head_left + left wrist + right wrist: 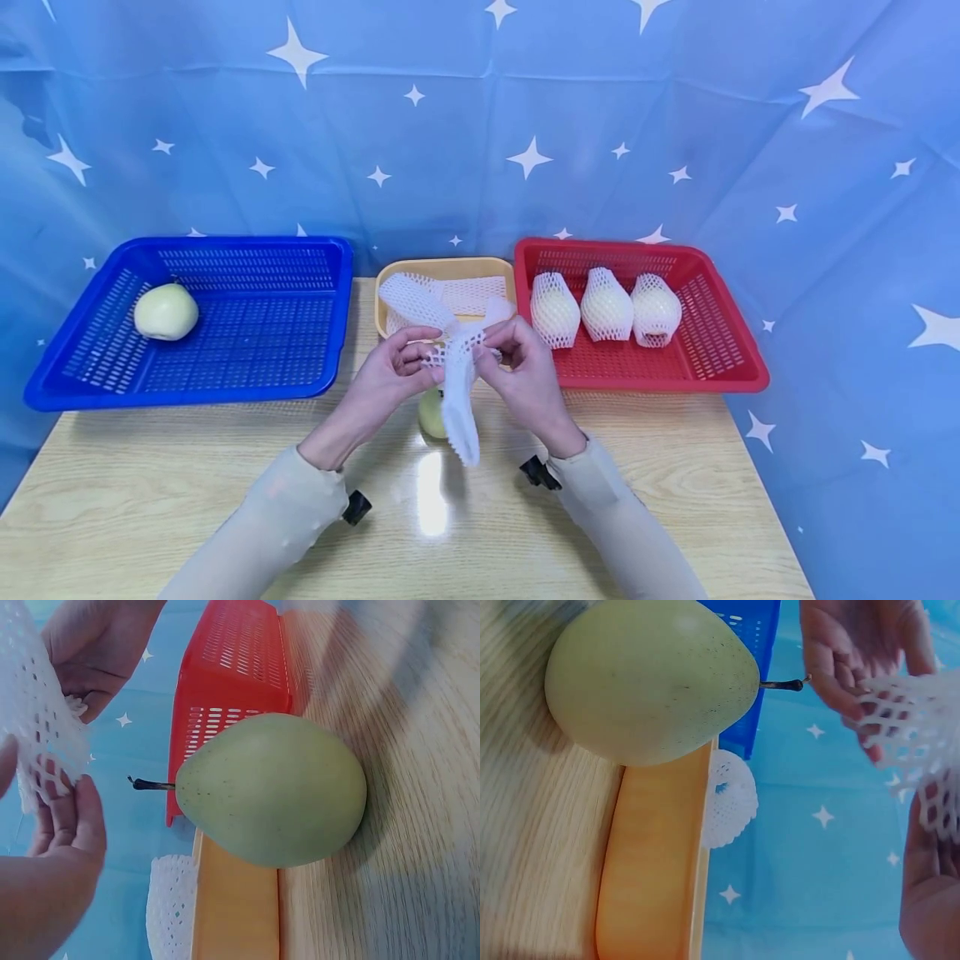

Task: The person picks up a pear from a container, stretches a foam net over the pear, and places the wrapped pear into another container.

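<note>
Both hands hold a white foam fruit net (pixel 460 387) above a pear. My left hand (pixel 390 367) pinches one side of its mesh edge, and the thumb and fingers of my right hand (pixel 525 375) grip the other side. In the left wrist view the net (pixel 45 720) stretches between the two hands. Beneath them, a pale green pear (pixel 274 791) stands upright on the table, its dark stem pointing up toward the net's edge. The head view shows the pear (pixel 431 415) partly hidden behind the hanging net.
At left, a blue basket (pixel 247 392) holds one bare pear (pixel 167 312). A red basket (pixel 645 379) at right holds three net-covered pears (pixel 606 304). Between them sits a yellow tray (pixel 442 267) with more foam nets (pixel 476 293). A starry blue cloth (pixel 450 125) hangs behind.
</note>
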A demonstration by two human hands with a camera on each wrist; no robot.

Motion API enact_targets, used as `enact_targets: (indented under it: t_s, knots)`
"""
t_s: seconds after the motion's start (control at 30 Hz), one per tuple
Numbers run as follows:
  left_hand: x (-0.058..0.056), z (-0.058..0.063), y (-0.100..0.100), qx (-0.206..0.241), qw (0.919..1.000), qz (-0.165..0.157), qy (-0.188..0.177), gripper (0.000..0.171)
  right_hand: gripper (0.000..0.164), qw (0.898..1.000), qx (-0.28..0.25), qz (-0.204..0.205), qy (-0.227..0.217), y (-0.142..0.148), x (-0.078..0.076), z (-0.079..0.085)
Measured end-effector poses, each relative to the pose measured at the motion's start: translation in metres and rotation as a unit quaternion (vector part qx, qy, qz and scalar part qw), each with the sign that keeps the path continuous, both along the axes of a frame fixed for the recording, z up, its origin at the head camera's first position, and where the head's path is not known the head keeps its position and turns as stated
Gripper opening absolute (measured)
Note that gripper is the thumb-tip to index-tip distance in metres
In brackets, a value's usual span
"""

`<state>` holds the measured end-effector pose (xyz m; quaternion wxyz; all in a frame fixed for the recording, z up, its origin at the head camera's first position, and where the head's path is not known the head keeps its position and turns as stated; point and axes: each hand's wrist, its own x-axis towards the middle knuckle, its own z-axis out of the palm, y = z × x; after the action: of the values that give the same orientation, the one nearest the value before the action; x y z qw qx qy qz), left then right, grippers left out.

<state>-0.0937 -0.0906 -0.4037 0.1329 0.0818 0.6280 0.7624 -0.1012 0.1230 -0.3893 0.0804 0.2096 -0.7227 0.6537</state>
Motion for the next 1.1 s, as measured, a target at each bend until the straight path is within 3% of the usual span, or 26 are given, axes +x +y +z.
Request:
enact_targets:
  t_s: [0.23, 0.4, 0.5, 0.67, 0.83, 0.93, 1.1]
  knots:
    - [-0.003, -0.002, 0.001, -0.066, 0.9974, 0.018, -0.021, 0.043, 0.015, 0.993, 0.014, 0.039, -0.110, 0.002, 0.001, 0.002]
    - [-0.003, -0.003, 0.001, -0.120, 0.9920, 0.037, 0.016, 0.025, 0.032, 0.975, 0.060, 0.059, -0.204, 0.001, -0.001, 0.005]
    - [-0.002, -0.004, 0.001, -0.128, 0.9896, 0.050, 0.042, 0.017, 0.033, 0.967, 0.079, 0.059, -0.235, 0.000, -0.002, 0.004]
    - [0.001, -0.005, 0.003, -0.107, 0.9884, 0.080, 0.072, 0.015, 0.023, 0.969, 0.074, 0.046, -0.233, -0.001, -0.002, 0.002]
    - [0.004, -0.007, 0.004, -0.056, 0.9916, 0.088, 0.076, 0.018, 0.022, 0.971, 0.042, 0.045, -0.229, -0.004, 0.000, 0.001]
    - [0.007, -0.009, 0.005, -0.027, 0.9948, 0.078, 0.059, 0.024, 0.023, 0.971, 0.029, 0.043, -0.234, -0.006, 0.002, 0.000]
    - [0.013, -0.012, 0.008, 0.053, 0.9968, 0.058, -0.018, 0.015, 0.020, 0.971, 0.028, 0.030, -0.236, -0.011, 0.005, -0.008]
